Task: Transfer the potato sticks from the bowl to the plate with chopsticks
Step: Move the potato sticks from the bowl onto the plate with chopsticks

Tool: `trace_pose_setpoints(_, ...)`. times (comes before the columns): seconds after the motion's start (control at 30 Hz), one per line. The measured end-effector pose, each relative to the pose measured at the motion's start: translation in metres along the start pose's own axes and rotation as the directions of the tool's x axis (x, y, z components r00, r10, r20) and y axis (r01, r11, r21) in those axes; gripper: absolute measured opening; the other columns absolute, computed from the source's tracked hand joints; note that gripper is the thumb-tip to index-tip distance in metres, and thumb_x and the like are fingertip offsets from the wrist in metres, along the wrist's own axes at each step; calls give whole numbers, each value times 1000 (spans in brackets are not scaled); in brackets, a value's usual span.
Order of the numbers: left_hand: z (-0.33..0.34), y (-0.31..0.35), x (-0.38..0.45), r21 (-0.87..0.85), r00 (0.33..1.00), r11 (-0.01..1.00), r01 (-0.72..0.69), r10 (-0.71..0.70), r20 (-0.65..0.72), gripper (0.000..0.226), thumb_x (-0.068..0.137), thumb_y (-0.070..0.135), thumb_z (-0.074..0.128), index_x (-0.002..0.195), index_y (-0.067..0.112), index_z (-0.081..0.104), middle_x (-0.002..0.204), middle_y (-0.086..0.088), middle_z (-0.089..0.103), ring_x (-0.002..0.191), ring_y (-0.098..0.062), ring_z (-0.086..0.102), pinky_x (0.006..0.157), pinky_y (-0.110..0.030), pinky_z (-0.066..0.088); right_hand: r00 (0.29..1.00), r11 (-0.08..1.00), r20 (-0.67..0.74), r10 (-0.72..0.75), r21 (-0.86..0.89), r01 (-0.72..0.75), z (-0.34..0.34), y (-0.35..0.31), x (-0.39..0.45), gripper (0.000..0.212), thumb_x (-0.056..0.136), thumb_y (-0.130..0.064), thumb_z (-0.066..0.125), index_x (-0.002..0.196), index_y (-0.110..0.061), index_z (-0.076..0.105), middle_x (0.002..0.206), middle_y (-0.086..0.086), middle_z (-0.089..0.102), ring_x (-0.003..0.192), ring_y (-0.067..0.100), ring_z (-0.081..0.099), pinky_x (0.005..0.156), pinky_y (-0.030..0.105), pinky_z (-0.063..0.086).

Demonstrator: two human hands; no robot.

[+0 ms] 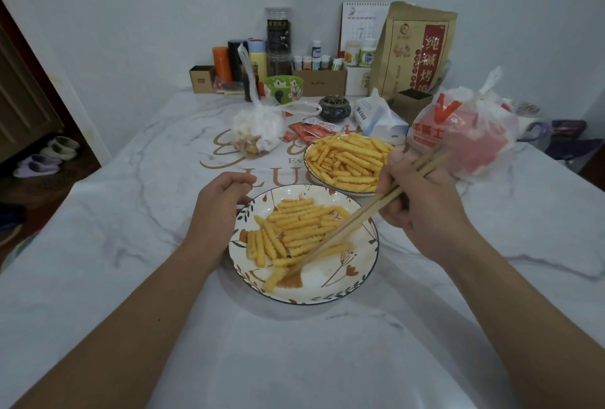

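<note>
While chopsticks point(353, 222) dip, plate point(334, 284) half-covered, bowl point(309, 163) heaped.

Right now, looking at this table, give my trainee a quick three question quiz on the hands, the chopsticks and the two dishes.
1. True or false: the right hand holds the chopsticks.
2. Where do the chopstick tips point? A) into the bowl B) at the plate C) at the green cup
3. Fill in: the left hand rests at the plate's ____ rim, its own side.

Key: 1 true; 2 B, near potato sticks lying on the plate; 3 left.
</note>
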State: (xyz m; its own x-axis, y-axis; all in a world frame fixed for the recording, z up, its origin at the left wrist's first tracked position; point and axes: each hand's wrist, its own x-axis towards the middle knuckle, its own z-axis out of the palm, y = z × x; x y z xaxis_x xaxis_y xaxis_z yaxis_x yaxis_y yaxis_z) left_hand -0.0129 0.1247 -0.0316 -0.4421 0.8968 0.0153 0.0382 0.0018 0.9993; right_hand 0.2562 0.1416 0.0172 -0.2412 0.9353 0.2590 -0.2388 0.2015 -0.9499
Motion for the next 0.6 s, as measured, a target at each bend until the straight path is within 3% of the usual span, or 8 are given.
trace_pose_setpoints(0.13,0,1,-1,-6,1000,1000,8,-8,6,27,98,12,54,91,22,77,93,-13,70,84,-24,66,80,-44,56,993,989,-118,7,146,10,-12,-13,4,51,106,-27,46,60,-8,57,42,7,30,36,14,21,41,21,18)
trace_pose_setpoints(0.27,0,1,-1,-7,1000,1000,13,-12,6,28,97,12,54,89,25,78,89,-12,71,82,-23,67,79,-43,56,974,973,-227,-1,224,53,-26,-21,8,54,106,-27,44,55,-13,57,40,3,32,34,14,20,40,22,15)
trace_pose_setpoints(0.37,1,1,-2,-8,1000,1000,12,-12,4,29,97,12,54,87,26,78,90,-11,71,83,-24,67,80,-44,56,982,983,-174,66,182,-34,-24,-18,7,55,106,-23,44,54,-12,56,38,3,30,32,13,20,37,18,18)
trace_pose_setpoints(0.5,0,1,-2,-11,1000,1000,14,-13,6,29,97,12,54,88,25,78,89,-11,70,81,-24,66,79,-43,55,994,987,-22,103,122,-100,-3,0,2,47,96,-38,51,60,-9,58,41,8,31,33,13,20,43,24,12)
trace_pose_setpoints(0.6,0,3,-3,-14,1000,1000,17,-17,3,28,98,11,54,89,24,78,87,-12,69,79,-24,66,77,-41,55,994,988,5,111,103,-111,10,9,-1,48,95,-44,50,61,-12,60,44,9,34,35,14,21,42,23,16)
